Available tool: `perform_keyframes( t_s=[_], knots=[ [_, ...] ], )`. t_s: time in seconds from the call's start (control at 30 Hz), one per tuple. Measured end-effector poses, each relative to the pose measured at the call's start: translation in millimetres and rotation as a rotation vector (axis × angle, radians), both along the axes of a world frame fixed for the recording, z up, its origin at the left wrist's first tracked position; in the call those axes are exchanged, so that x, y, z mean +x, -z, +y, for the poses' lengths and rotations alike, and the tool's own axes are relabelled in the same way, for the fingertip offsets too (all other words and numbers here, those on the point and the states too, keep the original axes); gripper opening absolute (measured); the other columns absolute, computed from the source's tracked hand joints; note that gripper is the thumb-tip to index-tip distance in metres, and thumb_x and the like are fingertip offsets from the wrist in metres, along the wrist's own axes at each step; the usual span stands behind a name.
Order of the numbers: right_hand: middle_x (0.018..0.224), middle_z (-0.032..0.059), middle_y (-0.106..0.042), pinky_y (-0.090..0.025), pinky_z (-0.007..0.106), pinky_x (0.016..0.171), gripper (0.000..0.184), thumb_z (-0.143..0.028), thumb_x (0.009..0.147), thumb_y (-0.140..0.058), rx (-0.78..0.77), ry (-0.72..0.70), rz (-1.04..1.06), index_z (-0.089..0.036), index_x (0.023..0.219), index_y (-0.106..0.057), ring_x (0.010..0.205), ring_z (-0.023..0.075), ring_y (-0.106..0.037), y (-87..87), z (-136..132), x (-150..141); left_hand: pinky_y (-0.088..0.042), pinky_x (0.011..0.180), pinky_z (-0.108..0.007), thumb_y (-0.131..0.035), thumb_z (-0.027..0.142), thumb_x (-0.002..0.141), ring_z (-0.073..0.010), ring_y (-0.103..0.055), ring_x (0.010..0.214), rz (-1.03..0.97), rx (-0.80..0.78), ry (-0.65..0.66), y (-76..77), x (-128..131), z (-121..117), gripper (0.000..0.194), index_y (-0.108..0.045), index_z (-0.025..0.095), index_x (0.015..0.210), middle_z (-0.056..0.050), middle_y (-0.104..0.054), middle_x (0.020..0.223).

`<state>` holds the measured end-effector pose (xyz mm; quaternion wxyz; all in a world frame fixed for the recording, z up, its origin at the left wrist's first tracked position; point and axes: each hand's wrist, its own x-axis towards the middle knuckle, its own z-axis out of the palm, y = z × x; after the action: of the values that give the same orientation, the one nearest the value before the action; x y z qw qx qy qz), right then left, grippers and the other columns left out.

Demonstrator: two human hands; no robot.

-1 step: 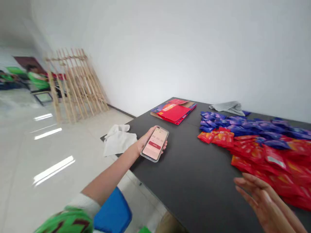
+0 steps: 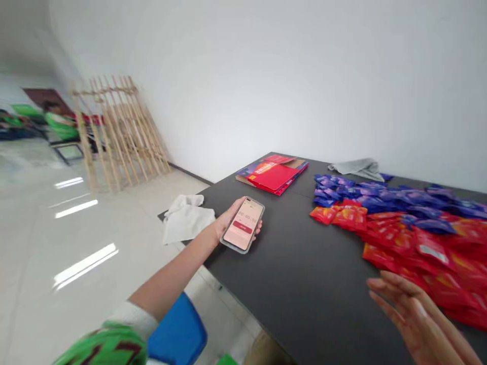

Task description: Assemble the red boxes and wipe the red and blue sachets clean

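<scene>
A smartphone (image 2: 243,225) with a timer of zeros and a red button on its lit screen lies face up in my left hand (image 2: 227,215). The fingers wrap round its case, above the dark table (image 2: 281,268). At the lower right, my right hand (image 2: 416,314) is open and holds nothing, its fingers loosely stretched and a little apart. Close beyond it are red packets (image 2: 411,243) in a loose heap. Blue-purple packets (image 2: 365,190) lie behind the red ones, along the wall side.
A flattened red and blue cardboard box (image 2: 272,175) lies near the wall. A grey cloth (image 2: 357,167) is behind the packets; a white cloth (image 2: 188,220) hangs over the table's left edge. Below stands a blue chair (image 2: 178,332). A wooden rack (image 2: 117,132) and a seated person (image 2: 61,124) are farther left.
</scene>
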<state>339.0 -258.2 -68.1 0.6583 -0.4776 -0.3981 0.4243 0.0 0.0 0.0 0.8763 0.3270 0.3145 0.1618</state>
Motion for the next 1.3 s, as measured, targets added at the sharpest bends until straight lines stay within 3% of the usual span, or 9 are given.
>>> perform_keyframes(
  t_s=[0.27, 0.47, 0.7, 0.97, 1.13, 1.3],
  knots=[
    [0.131, 0.0095, -0.049, -0.050, 0.035, 0.088, 0.051, -0.038, 0.083, -0.053, -0.020, 0.020, -0.040, -0.021, 0.130, -0.044, 0.118, 0.0299, -0.045, -4.9, 0, 1, -0.052, 0.067, -0.040, -0.033, 0.070, 0.079, -0.0245, -0.065, 0.072, -0.069, -0.061, -0.102, -1.2, -5, -9, 0.071, -0.056, 0.008, 0.104, -0.015, -0.068, 0.083],
    [0.134, 0.0096, -0.046, -0.050, 0.037, 0.088, 0.055, -0.041, 0.080, -0.057, -0.055, -0.041, -0.032, -0.023, 0.130, -0.044, 0.116, 0.0316, -0.046, -6.1, -5, 5, -0.052, 0.067, -0.041, -0.035, 0.070, 0.078, -0.0260, -0.065, 0.076, -0.107, -0.069, -0.123, -0.9, -13, -10, 0.070, -0.055, 0.008, 0.106, -0.016, -0.067, 0.087],
    [0.132, 0.0085, -0.047, -0.049, 0.043, 0.089, 0.051, -0.042, 0.078, -0.061, 0.042, 0.015, -0.071, -0.027, 0.125, -0.049, 0.115, 0.0328, -0.048, -10.1, -1, -1, -0.053, 0.065, -0.039, -0.031, 0.070, 0.079, -0.0250, -0.066, 0.072, -0.069, -0.033, -0.114, -1.3, -11, 0, 0.073, -0.055, 0.007, 0.108, -0.017, -0.068, 0.086],
    [0.131, 0.0084, -0.048, -0.047, 0.041, 0.092, 0.051, -0.045, 0.082, -0.054, -0.029, -0.003, -0.091, -0.025, 0.128, -0.046, 0.116, 0.0311, -0.047, -13.1, -3, -2, -0.052, 0.073, -0.043, -0.032, 0.070, 0.079, -0.0274, -0.066, 0.082, -0.046, 0.040, -0.107, 10.8, -15, 14, 0.072, -0.055, 0.009, 0.108, -0.018, -0.067, 0.094],
    [0.134, 0.0083, -0.045, -0.047, 0.041, 0.093, 0.052, -0.042, 0.080, -0.057, -0.002, -0.004, -0.058, -0.025, 0.128, -0.046, 0.118, 0.0319, -0.045, -9.0, -5, 0, -0.051, 0.078, -0.042, -0.030, 0.068, 0.082, -0.0278, -0.065, 0.088, 0.065, 0.033, -0.031, 8.5, -21, 30, 0.073, -0.054, 0.005, 0.110, -0.021, -0.066, 0.100],
    [0.132, 0.0080, -0.047, -0.047, 0.042, 0.093, 0.051, -0.047, 0.081, -0.055, -0.022, 0.013, -0.114, -0.026, 0.128, -0.047, 0.116, 0.0311, -0.048, -12.8, -3, -1, -0.052, 0.078, -0.041, -0.035, 0.064, 0.083, -0.0283, -0.065, 0.090, 0.211, 0.075, -0.097, 10.6, -30, 47, 0.064, -0.056, 0.009, 0.108, -0.020, -0.067, 0.097]
  ],
)
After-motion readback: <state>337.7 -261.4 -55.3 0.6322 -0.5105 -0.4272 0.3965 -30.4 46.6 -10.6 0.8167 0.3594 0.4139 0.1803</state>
